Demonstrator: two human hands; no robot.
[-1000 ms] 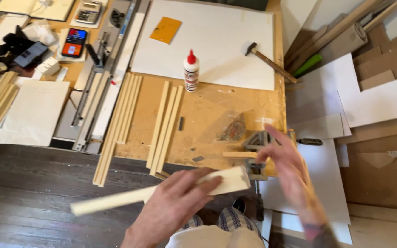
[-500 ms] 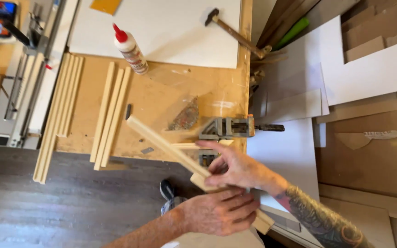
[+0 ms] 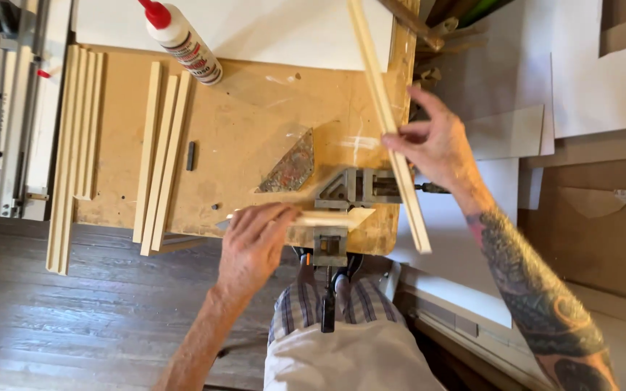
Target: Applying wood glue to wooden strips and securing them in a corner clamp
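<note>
Right hand point(image 3: 436, 145) has its fingers pinched round a long moulding strip point(image 3: 389, 123), which runs from the far edge of the bench toward him and hangs past the near edge. Left hand point(image 3: 251, 246) is curled down on a shorter mitred strip point(image 3: 327, 217) lying crosswise, tip in the corner clamp point(image 3: 342, 195). The long one sits just right of the clamp, right hand nearest. Open board point(image 3: 240, 123) to the left, glue bottle point(image 3: 182, 40) well off.
</note>
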